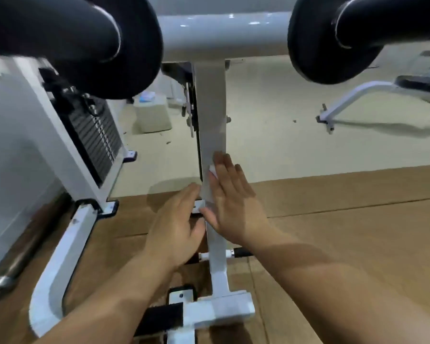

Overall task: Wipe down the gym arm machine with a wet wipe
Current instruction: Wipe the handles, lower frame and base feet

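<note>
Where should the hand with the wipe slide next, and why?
Probably upward: the right hand presses the small white wet wipe flat on the white metal upright post low down, and a long stretch runs above it.

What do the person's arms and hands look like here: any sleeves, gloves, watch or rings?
Both are bare. The left hand and right hand show no gloves or rings. The left forearm and right forearm are uncovered up to the frame's edge, with no sleeve, watch or bracelet in view. The picture is somewhat blurred, so a thin band could be missed.
</note>
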The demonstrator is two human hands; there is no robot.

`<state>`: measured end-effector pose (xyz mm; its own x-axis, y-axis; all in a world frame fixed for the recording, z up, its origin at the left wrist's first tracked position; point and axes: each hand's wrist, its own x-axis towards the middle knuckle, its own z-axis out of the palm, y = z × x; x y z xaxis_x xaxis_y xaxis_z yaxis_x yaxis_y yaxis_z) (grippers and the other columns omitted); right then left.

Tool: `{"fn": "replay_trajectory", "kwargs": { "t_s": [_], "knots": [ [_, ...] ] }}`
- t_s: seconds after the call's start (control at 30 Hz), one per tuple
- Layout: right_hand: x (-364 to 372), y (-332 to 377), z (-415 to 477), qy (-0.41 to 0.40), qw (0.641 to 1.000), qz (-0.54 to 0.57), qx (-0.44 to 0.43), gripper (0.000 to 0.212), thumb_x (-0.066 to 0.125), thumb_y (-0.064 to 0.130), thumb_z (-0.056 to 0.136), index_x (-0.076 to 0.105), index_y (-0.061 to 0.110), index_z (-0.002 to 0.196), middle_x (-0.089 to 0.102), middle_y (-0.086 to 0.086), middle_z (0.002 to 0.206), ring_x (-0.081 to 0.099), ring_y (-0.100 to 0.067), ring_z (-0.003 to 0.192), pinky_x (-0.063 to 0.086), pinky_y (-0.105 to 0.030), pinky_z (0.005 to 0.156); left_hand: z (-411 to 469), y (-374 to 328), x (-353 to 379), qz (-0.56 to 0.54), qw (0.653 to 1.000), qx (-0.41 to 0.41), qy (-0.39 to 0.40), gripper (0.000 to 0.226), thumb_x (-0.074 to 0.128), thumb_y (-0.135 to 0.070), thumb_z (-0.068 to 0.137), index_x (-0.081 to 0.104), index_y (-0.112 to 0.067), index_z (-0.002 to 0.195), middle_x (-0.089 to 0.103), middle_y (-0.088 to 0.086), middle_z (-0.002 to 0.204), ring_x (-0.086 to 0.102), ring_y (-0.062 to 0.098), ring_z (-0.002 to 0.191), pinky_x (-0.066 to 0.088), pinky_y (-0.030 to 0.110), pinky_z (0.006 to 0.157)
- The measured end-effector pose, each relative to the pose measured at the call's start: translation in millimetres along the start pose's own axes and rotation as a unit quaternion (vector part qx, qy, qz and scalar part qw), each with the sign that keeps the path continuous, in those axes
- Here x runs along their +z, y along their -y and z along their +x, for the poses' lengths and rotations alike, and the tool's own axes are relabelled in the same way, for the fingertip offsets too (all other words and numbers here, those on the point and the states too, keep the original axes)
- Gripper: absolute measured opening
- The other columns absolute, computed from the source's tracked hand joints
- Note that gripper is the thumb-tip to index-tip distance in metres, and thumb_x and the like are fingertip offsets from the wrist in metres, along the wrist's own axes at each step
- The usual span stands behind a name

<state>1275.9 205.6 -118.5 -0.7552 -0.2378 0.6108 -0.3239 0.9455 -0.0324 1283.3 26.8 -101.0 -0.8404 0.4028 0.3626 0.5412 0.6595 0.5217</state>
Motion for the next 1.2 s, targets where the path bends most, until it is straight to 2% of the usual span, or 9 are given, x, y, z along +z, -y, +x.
{"fn": "replay_trajectory", "kwargs": {
  "t_s": [0.2,0.37,0.57,0.73,0.87,0.97,1.03,1.1,1.2],
  "knots": [
    [1,-5,-3,-0.047,0.998,0.033,0.008,0.076,0.061,0.045,0.098,0.036,0.003,0.156,0.016,-0.017,0.170,0.005,-0.035,0.158,0.017,-0.050,0.127,-7,-1,20,-0.171,0.979,-0.084,-0.074,0.057,0.057,-0.022,0.100,0.038,-0.028,0.154,0.040,-0.012,0.154,0.035,0.000,0.141,0.031,0.026,0.116],
    [-7,8,-25,-0.088,0.966,0.240,-0.033,0.054,0.053,0.022,0.102,0.042,0.006,0.152,0.036,-0.009,0.163,0.034,-0.033,0.151,0.034,-0.053,0.119,1,-18,25,-0.362,0.908,-0.193,-0.084,0.055,0.055,-0.010,0.099,0.043,-0.030,0.149,0.052,-0.015,0.139,0.056,0.001,0.122,0.048,0.019,0.089],
    [-16,16,-20,-0.035,0.918,0.385,0.085,0.051,0.049,0.014,0.098,0.051,0.000,0.146,0.042,0.005,0.148,0.029,0.022,0.137,0.025,-0.007,0.113,2,-21,32,-0.402,0.888,-0.216,-0.062,0.022,0.060,-0.012,0.098,0.072,-0.023,0.113,0.076,-0.002,0.101,0.072,0.017,0.099,0.059,0.030,0.085],
    [-8,15,-34,0.035,0.908,0.367,0.198,0.062,0.045,0.034,0.096,0.042,0.015,0.155,0.040,0.004,0.144,0.041,0.002,0.129,0.031,-0.003,0.101,7,-25,32,-0.459,0.850,-0.253,-0.057,0.024,0.056,-0.014,0.102,0.068,-0.021,0.121,0.076,0.000,0.107,0.071,0.013,0.097,0.053,0.025,0.079],
    [-14,19,-18,-0.074,0.830,0.430,0.348,0.071,0.042,0.042,0.092,0.035,0.019,0.158,0.040,0.007,0.148,0.038,-0.008,0.140,0.028,-0.022,0.116,13,-27,29,-0.441,0.867,-0.222,-0.073,0.035,0.051,-0.008,0.103,0.061,-0.022,0.134,0.069,-0.007,0.123,0.065,0.005,0.112,0.051,0.021,0.093],
    [-37,28,7,-0.140,0.912,0.301,0.242,0.072,0.039,0.040,0.102,0.015,0.011,0.163,0.021,-0.005,0.168,0.014,-0.010,0.153,0.005,-0.008,0.119,15,-23,27,-0.434,0.880,-0.184,-0.061,0.039,0.051,-0.010,0.104,0.057,-0.022,0.140,0.066,-0.007,0.133,0.060,0.003,0.122,0.047,0.024,0.103],
    [-40,30,25,-0.149,0.960,0.208,0.115,0.076,0.042,0.038,0.104,0.009,0.000,0.162,0.010,-0.021,0.169,0.004,-0.027,0.159,0.005,-0.028,0.128,16,-21,26,-0.436,0.881,-0.173,-0.061,0.035,0.049,-0.011,0.104,0.060,-0.024,0.135,0.069,-0.002,0.126,0.063,0.004,0.116,0.051,0.026,0.098],
    [-24,17,40,-0.105,0.991,0.075,0.014,0.082,0.046,0.044,0.103,0.013,-0.006,0.159,0.009,-0.030,0.167,0.003,-0.042,0.157,0.008,-0.048,0.129,13,-23,24,-0.434,0.881,-0.169,-0.080,0.040,0.044,-0.004,0.102,0.069,-0.035,0.105,0.073,-0.006,0.107,0.065,0.003,0.101,0.050,0.028,0.092],
    [-12,-12,50,-0.016,0.991,-0.095,-0.097,0.089,0.041,0.062,0.101,0.014,0.003,0.162,0.006,-0.028,0.168,0.000,-0.044,0.157,0.006,-0.054,0.128,10,-29,20,-0.481,0.852,-0.190,-0.088,0.056,0.045,-0.001,0.100,0.072,-0.045,0.079,0.072,-0.019,0.101,0.062,-0.002,0.106,0.044,0.026,0.102]
  ]
}}
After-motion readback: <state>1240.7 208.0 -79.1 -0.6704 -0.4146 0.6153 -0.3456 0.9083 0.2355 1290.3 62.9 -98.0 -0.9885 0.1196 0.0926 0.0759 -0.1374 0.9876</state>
